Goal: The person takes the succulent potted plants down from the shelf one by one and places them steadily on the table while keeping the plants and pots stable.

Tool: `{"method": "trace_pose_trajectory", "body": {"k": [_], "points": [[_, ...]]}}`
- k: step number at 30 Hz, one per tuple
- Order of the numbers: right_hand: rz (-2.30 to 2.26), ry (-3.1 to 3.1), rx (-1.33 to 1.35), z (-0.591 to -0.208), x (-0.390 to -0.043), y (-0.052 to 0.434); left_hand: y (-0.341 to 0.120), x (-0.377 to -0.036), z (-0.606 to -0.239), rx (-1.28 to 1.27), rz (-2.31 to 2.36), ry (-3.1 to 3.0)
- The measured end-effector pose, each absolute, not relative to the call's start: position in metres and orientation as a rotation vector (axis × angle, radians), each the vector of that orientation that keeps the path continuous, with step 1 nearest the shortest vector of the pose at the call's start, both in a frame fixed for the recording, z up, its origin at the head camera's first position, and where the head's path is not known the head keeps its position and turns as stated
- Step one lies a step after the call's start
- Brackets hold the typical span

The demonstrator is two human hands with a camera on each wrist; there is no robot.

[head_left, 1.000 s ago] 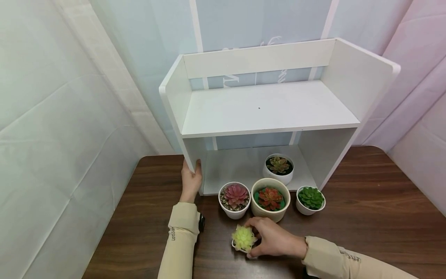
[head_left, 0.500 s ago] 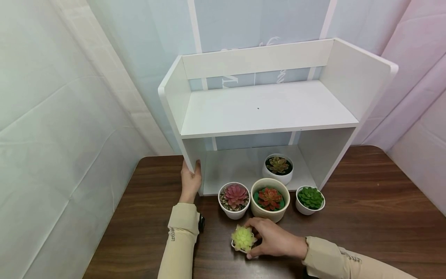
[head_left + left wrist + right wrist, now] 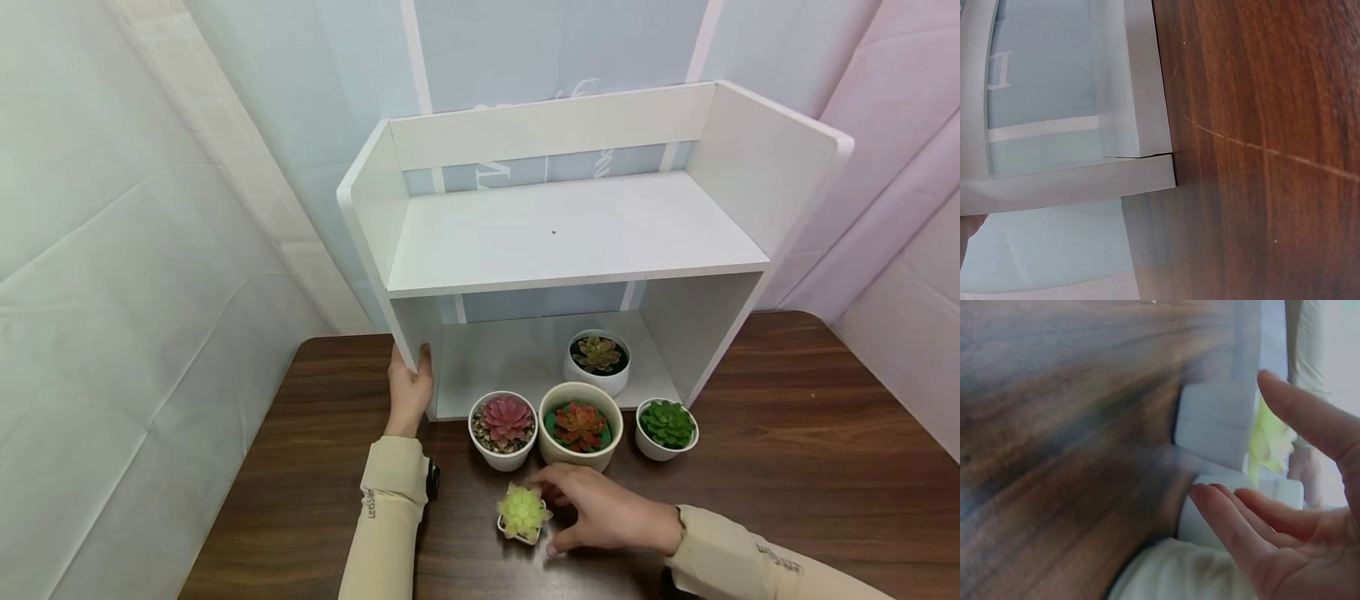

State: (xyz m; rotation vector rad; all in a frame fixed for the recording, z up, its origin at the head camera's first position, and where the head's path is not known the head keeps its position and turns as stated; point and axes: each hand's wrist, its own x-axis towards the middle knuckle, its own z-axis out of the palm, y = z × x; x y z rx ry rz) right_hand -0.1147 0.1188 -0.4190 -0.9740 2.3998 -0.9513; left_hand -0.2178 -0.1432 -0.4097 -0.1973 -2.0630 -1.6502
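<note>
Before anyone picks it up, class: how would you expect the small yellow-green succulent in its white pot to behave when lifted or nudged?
The yellow-green succulent probably lifts easily: its white pot is the smallest on the table. It may tip if nudged, since the rosette spreads wider than the pot. The pot's flat sides, seen from the right wrist, suggest it won't roll. The right hand sits beside it.

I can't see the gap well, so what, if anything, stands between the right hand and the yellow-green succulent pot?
Nothing visible: the right hand is open just beside the yellow-green succulent pot, with only bare table between them.

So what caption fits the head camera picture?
Right hand open beside a yellow-green succulent pot; left hand holds the white shelf.
</note>
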Motion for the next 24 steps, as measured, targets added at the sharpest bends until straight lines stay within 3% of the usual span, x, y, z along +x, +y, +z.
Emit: {"method": "trace_pose_trajectory", "body": {"k": [24], "points": [[-1.036, 2.309, -1.212, -0.389, -0.123, 0.168, -0.142, -0.215, -0.407, -0.194, -1.616, -2.084]]}}
